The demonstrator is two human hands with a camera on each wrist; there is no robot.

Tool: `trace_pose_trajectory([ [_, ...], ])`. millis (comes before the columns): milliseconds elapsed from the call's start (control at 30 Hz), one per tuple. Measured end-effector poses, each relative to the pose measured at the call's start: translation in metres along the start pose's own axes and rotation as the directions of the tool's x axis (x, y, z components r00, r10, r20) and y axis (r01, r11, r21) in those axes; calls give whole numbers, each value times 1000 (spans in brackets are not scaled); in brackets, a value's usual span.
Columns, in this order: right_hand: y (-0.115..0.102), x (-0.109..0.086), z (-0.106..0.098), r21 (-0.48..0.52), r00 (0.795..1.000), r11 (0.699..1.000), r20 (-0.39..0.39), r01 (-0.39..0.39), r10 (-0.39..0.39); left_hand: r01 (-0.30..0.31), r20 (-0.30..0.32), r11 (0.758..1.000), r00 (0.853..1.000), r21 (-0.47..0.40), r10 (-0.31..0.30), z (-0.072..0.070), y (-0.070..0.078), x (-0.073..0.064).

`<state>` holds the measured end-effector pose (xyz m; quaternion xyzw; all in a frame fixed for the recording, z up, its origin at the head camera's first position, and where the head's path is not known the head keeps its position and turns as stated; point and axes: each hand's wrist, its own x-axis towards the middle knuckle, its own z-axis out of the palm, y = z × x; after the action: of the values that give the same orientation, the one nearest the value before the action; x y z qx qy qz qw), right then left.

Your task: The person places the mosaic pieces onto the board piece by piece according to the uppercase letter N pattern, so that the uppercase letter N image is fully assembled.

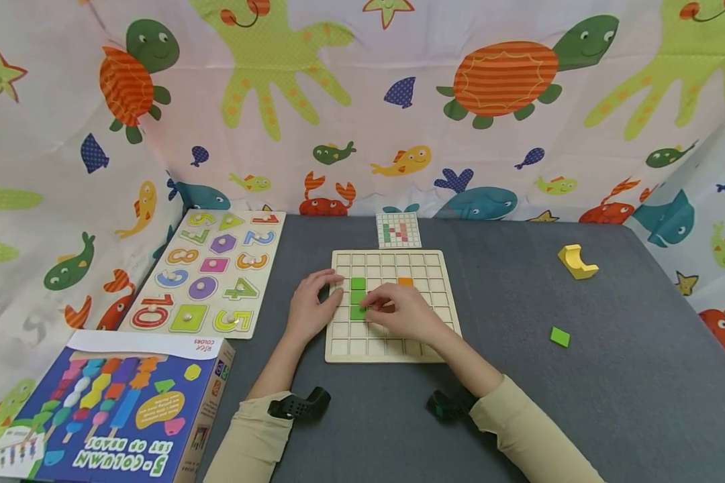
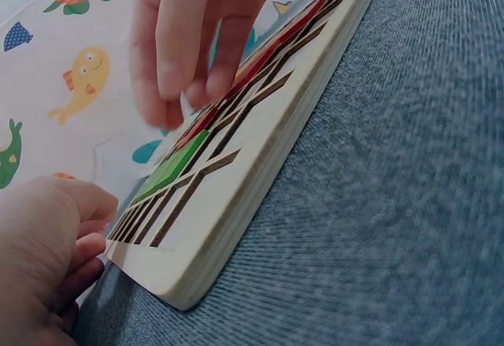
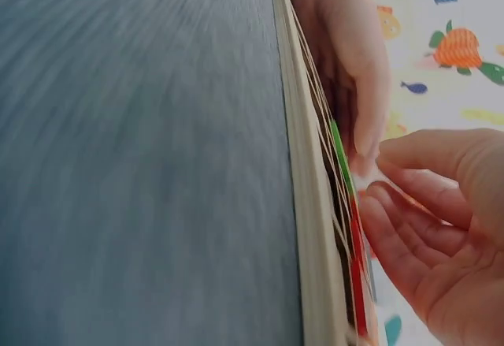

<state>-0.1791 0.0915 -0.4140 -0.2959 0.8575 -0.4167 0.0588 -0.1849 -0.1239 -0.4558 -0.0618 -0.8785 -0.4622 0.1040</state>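
Note:
A pale wooden grid board [image 1: 393, 352] lies on the table, with several green tiles [image 1: 358, 284] in a column at its left. An orange tile [image 1: 405, 282] sits further right. Red tiles [image 3: 357, 263] show in both wrist views, mostly covered by the right hand in the head view. My left hand [image 1: 314, 302] rests along the board's left edge, fingertips and thumb on its border. Over the middle of the board, my right hand [image 1: 401, 312] has bent fingers, their tips beside the lowest green tile. Nothing is visible between its thumb and fingers in the right wrist view.
Behind the board lies a small pattern card [image 1: 399, 230]. To the left are a number puzzle board [image 1: 177, 312] and a blue toy box [image 1: 127, 402]. A yellow arched block [image 1: 576, 261] and a loose green tile [image 1: 559, 337] lie to the right.

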Motion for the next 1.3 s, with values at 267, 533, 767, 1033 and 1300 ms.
trace_pose_trajectory([
  [267, 24, -35, -41, 8, 988, 990, -62, -141, 141, 44, 50, 999, 998, -22, -43, -3, 3, 2],
  [533, 52, -84, -90, -87, 968, 970, -122, -229, 218, 66, 98, 997, 993, -27, -63, -7, 4, 4],
  [767, 64, -127, -126, -98, 935, 935, -136, -342, 328, 62, 117, 998, 991, -11, -61, -6, 3, 5],
  [1033, 79, -172, -157, -124, 917, 914, -167, -385, 364, 37, 133, 999, 990, -6, -36, -7, 2, 4],
  [1300, 91, -199, -174, -215, 890, 866, -167, -452, 424, 26, 131, 1000, 991, -3, -25, -7, 4, 3],
])
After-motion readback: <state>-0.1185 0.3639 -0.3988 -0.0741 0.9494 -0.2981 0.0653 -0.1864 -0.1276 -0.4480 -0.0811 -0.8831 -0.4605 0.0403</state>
